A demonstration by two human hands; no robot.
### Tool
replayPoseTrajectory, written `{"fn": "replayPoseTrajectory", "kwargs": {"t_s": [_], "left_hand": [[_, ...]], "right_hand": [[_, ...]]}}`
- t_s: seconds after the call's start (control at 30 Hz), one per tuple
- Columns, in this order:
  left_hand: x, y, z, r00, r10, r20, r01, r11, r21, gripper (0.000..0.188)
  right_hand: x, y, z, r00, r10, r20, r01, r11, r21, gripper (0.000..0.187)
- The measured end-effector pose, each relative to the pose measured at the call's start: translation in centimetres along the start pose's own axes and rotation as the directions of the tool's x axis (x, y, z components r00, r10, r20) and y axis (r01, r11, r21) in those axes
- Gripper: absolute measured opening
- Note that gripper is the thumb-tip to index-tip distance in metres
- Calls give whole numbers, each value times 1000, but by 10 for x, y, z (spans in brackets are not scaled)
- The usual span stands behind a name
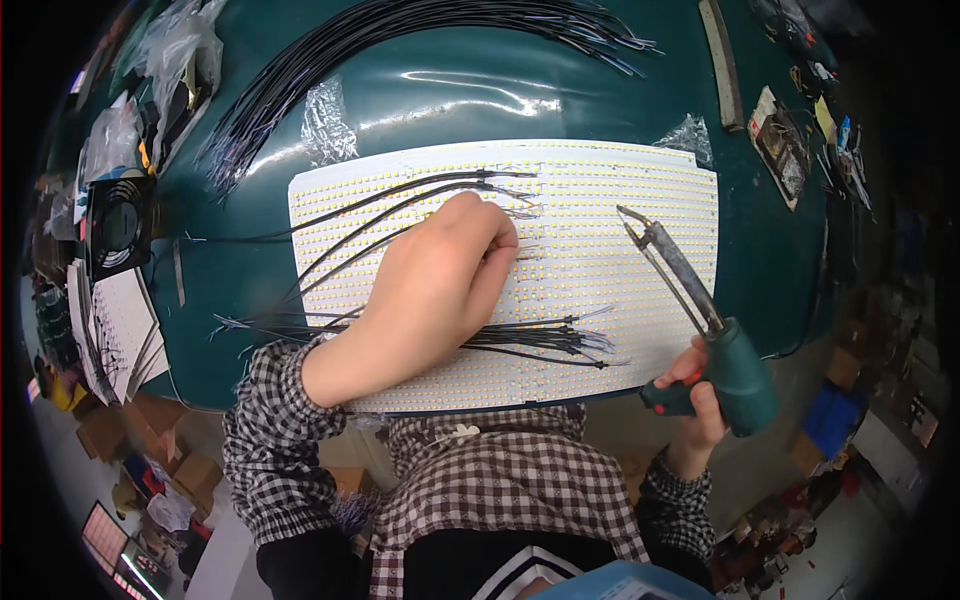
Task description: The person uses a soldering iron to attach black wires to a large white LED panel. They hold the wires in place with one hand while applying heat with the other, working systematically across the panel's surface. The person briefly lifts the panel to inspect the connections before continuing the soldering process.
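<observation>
A white LED panel, set with rows of small yellow dots, lies in front of me. Over its middle is my left hand, closed in a pinch on a wire; a thin wire end shows past the fingertips. Two black wires reach the panel's middle just beyond that hand. Under my left wrist and in front of it lies a bundle of black wires with bare-looking ends. My right hand grips a green soldering gun, its metal tip above the panel's right half, apart from the left hand.
A thick bundle of black wires curves across the far side of the green table mat. At left stand a black fan, papers and plastic bags. A metal bar and a soiled tray lie far right.
</observation>
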State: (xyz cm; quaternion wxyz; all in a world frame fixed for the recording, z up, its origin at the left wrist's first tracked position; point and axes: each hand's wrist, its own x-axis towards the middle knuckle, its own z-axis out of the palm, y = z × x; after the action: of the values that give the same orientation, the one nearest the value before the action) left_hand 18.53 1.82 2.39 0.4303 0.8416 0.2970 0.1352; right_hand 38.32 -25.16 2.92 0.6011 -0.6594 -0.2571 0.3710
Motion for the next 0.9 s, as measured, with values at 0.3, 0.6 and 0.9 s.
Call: {"fn": "replayPoseTrajectory", "kwargs": {"t_s": [0.3,0.6,0.9], "left_hand": [[11,-16,15,997,34,-62,-35,999,-4,10],[13,-21,17,995,75,-62,-80,994,-69,11],[13,-20,15,995,88,-53,-90,995,-38,12]], "right_hand": [[1,-6,4,999,33,22,-30,993,-117,62],[-2,-4,0,993,93,72,-82,986,-144,52],[-1,-10,15,986,166,1,-165,981,-99,43]]}}
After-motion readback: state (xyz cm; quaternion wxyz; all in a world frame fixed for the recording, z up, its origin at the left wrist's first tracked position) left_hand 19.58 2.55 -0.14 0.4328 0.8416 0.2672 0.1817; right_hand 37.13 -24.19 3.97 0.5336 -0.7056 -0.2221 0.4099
